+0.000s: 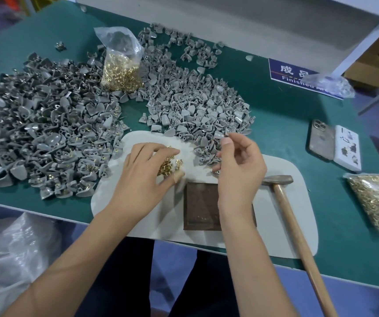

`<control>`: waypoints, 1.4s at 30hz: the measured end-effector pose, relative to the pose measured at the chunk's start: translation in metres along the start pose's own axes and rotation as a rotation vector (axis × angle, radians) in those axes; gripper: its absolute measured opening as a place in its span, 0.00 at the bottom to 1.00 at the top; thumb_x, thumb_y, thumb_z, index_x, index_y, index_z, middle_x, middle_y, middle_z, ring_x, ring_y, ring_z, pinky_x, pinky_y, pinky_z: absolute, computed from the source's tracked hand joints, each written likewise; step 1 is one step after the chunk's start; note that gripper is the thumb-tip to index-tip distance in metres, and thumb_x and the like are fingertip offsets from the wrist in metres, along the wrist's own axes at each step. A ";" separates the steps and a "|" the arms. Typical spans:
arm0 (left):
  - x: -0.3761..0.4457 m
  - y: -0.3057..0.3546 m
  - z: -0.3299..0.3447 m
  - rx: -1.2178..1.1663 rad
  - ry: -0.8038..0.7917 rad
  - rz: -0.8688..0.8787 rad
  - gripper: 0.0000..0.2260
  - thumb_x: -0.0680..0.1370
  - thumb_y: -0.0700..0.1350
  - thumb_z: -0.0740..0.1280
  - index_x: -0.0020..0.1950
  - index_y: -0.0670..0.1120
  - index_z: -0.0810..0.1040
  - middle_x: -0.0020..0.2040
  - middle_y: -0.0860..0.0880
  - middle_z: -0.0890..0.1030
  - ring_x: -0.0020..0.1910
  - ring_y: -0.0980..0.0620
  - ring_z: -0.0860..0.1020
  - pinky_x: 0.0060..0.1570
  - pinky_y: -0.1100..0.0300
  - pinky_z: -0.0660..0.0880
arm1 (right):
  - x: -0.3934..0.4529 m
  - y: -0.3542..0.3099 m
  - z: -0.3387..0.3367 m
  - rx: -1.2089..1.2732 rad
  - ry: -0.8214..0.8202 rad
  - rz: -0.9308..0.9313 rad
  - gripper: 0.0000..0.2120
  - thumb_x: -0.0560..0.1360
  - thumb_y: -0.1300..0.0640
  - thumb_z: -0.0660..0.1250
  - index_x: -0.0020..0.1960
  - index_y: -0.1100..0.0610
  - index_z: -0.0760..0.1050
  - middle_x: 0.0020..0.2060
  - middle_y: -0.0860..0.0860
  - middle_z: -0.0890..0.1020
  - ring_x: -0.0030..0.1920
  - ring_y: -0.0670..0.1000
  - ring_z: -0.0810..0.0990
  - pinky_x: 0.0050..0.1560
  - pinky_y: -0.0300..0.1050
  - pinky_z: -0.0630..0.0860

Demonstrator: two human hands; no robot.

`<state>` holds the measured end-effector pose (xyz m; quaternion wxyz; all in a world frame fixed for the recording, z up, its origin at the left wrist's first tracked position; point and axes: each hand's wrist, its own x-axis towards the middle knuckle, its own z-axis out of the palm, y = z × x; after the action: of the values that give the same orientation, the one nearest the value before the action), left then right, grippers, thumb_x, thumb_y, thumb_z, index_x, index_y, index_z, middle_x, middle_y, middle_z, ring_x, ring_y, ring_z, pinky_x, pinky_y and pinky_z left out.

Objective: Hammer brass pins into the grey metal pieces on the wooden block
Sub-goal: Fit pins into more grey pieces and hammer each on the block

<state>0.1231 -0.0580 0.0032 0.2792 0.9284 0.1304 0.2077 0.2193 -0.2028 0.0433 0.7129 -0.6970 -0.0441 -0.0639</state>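
A pale rounded felt mat (275, 225) lies at the near edge of the green-topped table (298, 133). On it sits a dark square wooden block (201, 205), with a wooden-handled steel hammer (286, 202) just to its right, the handle reaching past the table's edge. Behind the block a small heap of loose brass pins (169, 164) lies on the mat, the left hand (147, 175) resting over it and the right hand (241, 165) hovering beside. Grey metal pieces (46, 133) are heaped left of the mat and behind it. A clear plastic bag of brass pins (121, 65) stands between the heaps at the back. Far right lie a smartphone (321, 139), a white card (347, 147) and another flat bag of pins (376, 202).
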 end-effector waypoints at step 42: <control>-0.014 0.065 -0.019 -0.768 0.059 -0.203 0.08 0.73 0.50 0.76 0.47 0.51 0.79 0.40 0.58 0.82 0.40 0.55 0.78 0.45 0.62 0.75 | 0.009 0.003 -0.032 -0.514 -0.210 -0.150 0.05 0.79 0.51 0.69 0.46 0.50 0.79 0.38 0.44 0.82 0.41 0.47 0.79 0.43 0.46 0.76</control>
<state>0.1103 -0.1064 0.0500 0.6212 0.7324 0.1422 0.2395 0.2274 -0.2350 0.0404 0.4977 -0.8524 -0.1516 -0.0529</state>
